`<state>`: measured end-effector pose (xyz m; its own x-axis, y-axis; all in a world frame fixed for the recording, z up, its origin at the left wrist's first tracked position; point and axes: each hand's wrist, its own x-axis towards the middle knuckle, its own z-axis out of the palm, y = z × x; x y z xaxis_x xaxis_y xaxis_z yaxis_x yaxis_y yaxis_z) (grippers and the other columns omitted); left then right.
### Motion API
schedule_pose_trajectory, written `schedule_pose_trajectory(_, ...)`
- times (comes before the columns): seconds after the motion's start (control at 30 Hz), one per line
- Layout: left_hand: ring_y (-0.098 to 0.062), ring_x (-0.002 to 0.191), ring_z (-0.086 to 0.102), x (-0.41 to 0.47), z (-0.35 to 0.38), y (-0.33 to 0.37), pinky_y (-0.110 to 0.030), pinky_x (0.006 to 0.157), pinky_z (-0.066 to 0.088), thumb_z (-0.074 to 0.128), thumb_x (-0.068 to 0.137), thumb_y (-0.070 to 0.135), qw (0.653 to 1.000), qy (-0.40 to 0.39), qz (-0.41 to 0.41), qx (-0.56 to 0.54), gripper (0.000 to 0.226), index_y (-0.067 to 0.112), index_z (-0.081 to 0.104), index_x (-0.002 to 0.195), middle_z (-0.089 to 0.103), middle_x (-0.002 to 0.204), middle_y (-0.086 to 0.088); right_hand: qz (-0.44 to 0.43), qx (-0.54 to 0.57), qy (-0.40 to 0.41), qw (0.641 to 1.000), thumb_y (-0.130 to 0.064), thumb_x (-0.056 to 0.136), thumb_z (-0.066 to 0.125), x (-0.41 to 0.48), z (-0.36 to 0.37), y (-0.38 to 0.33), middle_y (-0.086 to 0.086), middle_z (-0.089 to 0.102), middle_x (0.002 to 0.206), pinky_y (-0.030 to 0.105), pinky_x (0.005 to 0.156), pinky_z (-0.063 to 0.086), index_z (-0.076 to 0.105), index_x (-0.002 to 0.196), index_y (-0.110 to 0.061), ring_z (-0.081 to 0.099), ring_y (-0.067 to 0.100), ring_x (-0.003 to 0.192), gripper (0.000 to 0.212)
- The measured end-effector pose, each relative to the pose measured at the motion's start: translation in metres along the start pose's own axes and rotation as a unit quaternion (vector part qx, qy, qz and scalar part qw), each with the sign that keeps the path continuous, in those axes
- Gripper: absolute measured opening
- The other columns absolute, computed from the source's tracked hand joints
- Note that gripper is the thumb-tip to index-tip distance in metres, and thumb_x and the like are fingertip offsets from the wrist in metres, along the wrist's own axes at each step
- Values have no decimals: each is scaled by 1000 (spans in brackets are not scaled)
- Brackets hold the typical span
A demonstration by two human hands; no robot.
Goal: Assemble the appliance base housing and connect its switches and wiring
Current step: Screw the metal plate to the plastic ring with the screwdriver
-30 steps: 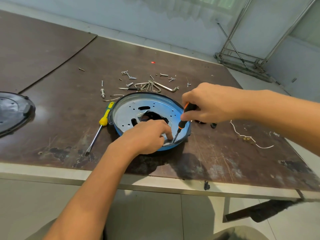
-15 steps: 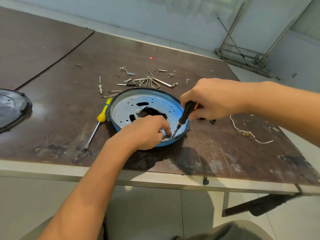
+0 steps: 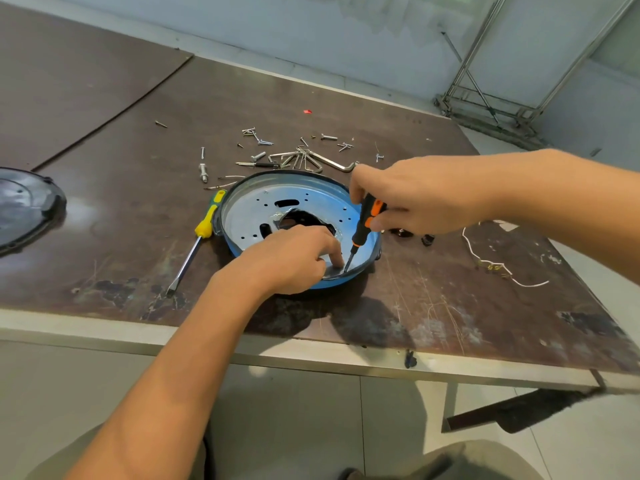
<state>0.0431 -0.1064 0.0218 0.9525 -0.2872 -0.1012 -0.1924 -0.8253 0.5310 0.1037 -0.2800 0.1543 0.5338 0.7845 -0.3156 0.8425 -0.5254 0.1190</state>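
Left hand (image 3: 294, 261): we're resting it inside the base housing (image 3: 249, 209) at the near rim, index by the driver tip; can't tell if it's pinching anything.
Right hand (image 3: 415, 199): we're clenching the orange screwdriver (image 3: 367, 220), tip down.
Base housing: lying on the table (image 3: 104, 237), near its front edge.
Beyond: hex keys (image 3: 304, 159) lying loose.

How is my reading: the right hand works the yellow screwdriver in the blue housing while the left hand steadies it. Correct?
Only the colour is wrong. In the head view the right hand grips the orange-and-black screwdriver; the yellow screwdriver lies beside the blue housing. The left hand does rest on it.
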Motion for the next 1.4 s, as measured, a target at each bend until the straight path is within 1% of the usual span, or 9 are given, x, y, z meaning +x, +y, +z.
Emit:
schedule_pose_trajectory(0.13, -17, 126, 50, 0, 1, -2, -46, 102, 47, 45, 88, 13, 1000, 0, 3, -1, 41, 39, 68, 110, 49, 143, 13, -37, -70, 77, 994, -49, 94, 59, 4, -4, -5, -12, 52, 62, 26, 49, 28, 52, 97, -31, 50, 6, 59, 19)
schedule_pose_trajectory(0.3, -17, 124, 51, 1, 0, -3, -48, 102, 46, 48, 90, 15, 1000, -3, -1, -3, 39, 43, 67, 109, 49, 143, 14, 9, -109, 94, 990, -71, 88, 39, 13, 0, -19, -4, 48, 53, 27, 47, 28, 51, 68, -21, 47, 17, 51, 55)
schedule_pose_trajectory(0.5, -22, 123, 54, -2, 1, 0, -48, 99, 49, 46, 89, 16, 1000, 8, -11, -16, 40, 42, 66, 110, 53, 142, 10, 25, -11, -9, 1000, -50, 98, 54, 7, -8, -8, -7, 56, 77, 34, 59, 41, 31, 117, -27, 54, 15, 69, 38)
schedule_pose_trajectory(0.67, -23, 121, 54, -3, 0, -1, -48, 99, 49, 48, 89, 16, 1000, 4, -19, -25, 39, 44, 65, 109, 52, 142, 10, -45, -52, 87, 994, -47, 92, 64, 10, -5, -13, -16, 48, 60, 26, 49, 30, 49, 96, -30, 49, 4, 59, 23)
schedule_pose_trajectory(0.8, -22, 121, 54, -1, 1, 0, -50, 98, 48, 47, 89, 16, 1000, 2, -8, -5, 39, 42, 66, 110, 55, 139, 8, 18, -88, 112, 990, -68, 91, 43, 14, 3, -12, -3, 47, 54, 29, 47, 31, 50, 70, -18, 44, 17, 48, 55)
schedule_pose_trajectory(1.0, -23, 122, 55, 0, 2, -3, -50, 99, 49, 47, 90, 17, 1000, 3, -9, -5, 38, 42, 67, 110, 54, 141, 6, 18, -13, 25, 999, -57, 95, 53, 2, 1, -2, -12, 59, 75, 24, 54, 32, 37, 105, -36, 52, 3, 64, 29)
schedule_pose_trajectory(1.13, -23, 122, 54, 1, 2, -3, -50, 98, 50, 47, 89, 17, 1000, 3, -10, 1, 39, 42, 67, 110, 53, 142, 6, -50, -48, 54, 996, -41, 92, 65, 4, -4, 0, -11, 63, 84, 26, 58, 41, 58, 101, -31, 57, 6, 72, 15)
schedule_pose_trajectory(1.27, -23, 117, 56, 1, 3, -3, -49, 95, 51, 47, 89, 19, 1000, 2, -10, -1, 37, 42, 66, 110, 54, 140, 7, -43, -59, 118, 990, -59, 88, 54, 3, 3, -2, -13, 51, 56, 25, 48, 33, 64, 84, -24, 48, 3, 53, 36)
schedule_pose_trajectory(1.4, -22, 120, 55, 1, 3, -5, -48, 96, 51, 47, 89, 19, 1000, 4, -15, -10, 36, 44, 67, 106, 55, 139, 10, 50, -117, 103, 986, -68, 89, 36, 3, 8, -2, -8, 54, 56, 27, 49, 39, 57, 73, -24, 51, 9, 52, 52)
